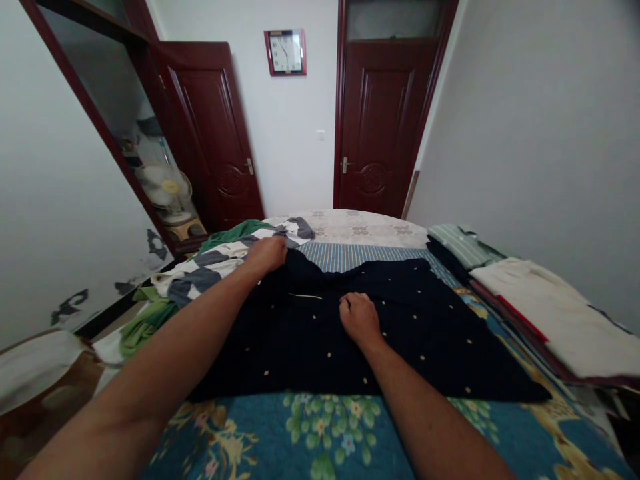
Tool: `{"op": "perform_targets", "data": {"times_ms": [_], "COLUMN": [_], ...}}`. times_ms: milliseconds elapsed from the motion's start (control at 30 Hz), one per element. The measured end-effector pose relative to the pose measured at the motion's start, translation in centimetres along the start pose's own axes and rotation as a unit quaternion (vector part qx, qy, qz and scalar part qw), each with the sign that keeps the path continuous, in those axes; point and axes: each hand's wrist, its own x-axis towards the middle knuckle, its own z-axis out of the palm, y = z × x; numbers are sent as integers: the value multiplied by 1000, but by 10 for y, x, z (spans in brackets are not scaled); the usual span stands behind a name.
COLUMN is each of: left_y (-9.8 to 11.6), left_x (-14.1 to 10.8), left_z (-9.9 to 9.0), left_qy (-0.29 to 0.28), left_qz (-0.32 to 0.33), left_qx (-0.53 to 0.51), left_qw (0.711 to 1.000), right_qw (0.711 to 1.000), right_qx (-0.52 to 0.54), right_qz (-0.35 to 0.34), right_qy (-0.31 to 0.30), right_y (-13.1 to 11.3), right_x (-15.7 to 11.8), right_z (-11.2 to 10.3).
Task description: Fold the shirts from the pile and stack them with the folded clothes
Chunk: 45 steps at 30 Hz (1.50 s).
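Note:
A dark navy garment (400,327) with small pale motifs lies spread across the bed in front of me; a thin pale line crosses it near the middle. At its far left edge, my left hand (269,255) is closed on the cloth, beside a grey-and-white patterned cloth. My right hand (360,316) rests on the garment just right of centre, its fingers curled and closed against the fabric. Its fingertips are partly hidden.
Folded clothes (555,310) are stacked at the right. Rumpled grey-and-white cloth (220,263) and green cloth (150,325) lie left. A floral blue cover (325,433) lies underneath, with a striped cloth (345,256) and pale patterned cover (360,223) beyond. A fan (165,187) stands past the doorway.

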Motion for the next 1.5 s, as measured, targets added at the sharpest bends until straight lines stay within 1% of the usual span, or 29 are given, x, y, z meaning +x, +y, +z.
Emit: {"op": "perform_targets", "data": {"times_ms": [67, 100, 167, 200, 233, 300, 367, 433, 533, 600, 700, 833, 933, 1067, 1133, 1200, 1300, 1333, 1400, 1467, 1500], "left_y": [1, 0, -2, -3, -4, -6, -10, -16, -31, -42, -57, -69, -72, -71, -67, -58, -32, -19, 10, 38, 50], "left_x": [24, 34, 47, 49, 47, 36, 16, -7, -35, -45, -49, -41, -38, -41, -44, -50, -71, -82, -108, -133, -142], "left_z": [1, 3, 11, 16, 21, 34, 47, 60, 75, 83, 88, 85, 81, 76, 71, 64, 59, 60, 68, 83, 91], "left_qy": [71, 91, 94, 87, 79, 68, 50, 10, -64, -86, -90, -81, -64, -36, -28, -18, -2, 0, -6, -14, -10], "left_qz": [-62, -90, -120, -120, -112, -84, -50, -29, -44, -66, -89, -105, -108, -115, -107, -94, -54, -29, 20, 89, 106], "left_qx": [-31, -53, -90, -100, -104, -102, -95, -64, -10, 0, -3, -19, -28, -28, -30, -38, -62, -73, -95, -110, -108], "left_qw": [995, 990, 984, 984, 985, 989, 993, 997, 997, 994, 992, 991, 992, 992, 993, 995, 997, 997, 995, 990, 988], "right_qw": [1000, 1000, 1000, 1000, 1000, 1000, 1000, 1000, 999, 999, 999, 999, 999, 999, 999, 999, 999, 998, 998, 997, 996], "right_qx": [4, 5, 5, 2, -1, -10, -19, -25, -30, -31, -31, -26, -26, -28, -28, -30, -39, -42, -49, -56, -60], "right_qz": [0, 0, 0, 0, -1, -4, -7, -9, -12, -15, -18, -29, -32, -32, -34, -35, -35, -35, -37, -48, -59], "right_qy": [-3, -4, -5, -6, -7, -10, -14, -16, -18, -20, -20, -9, -8, -12, -10, -9, -13, -15, -18, -22, -26], "right_y": [0, 0, -1, -1, -1, -1, -2, -2, -2, -3, -2, -2, -1, -1, 0, 0, 2, 3, 6, 8, 9], "right_x": [0, 0, 0, 0, 0, 0, 0, -1, -2, -3, -4, -4, -4, -4, -4, -3, -2, -2, -2, -3, -4], "right_z": [0, -1, -1, -1, -1, -1, 0, 0, -1, -2, -3, -2, -2, -2, -1, 0, 2, 3, 5, 7, 9]}}
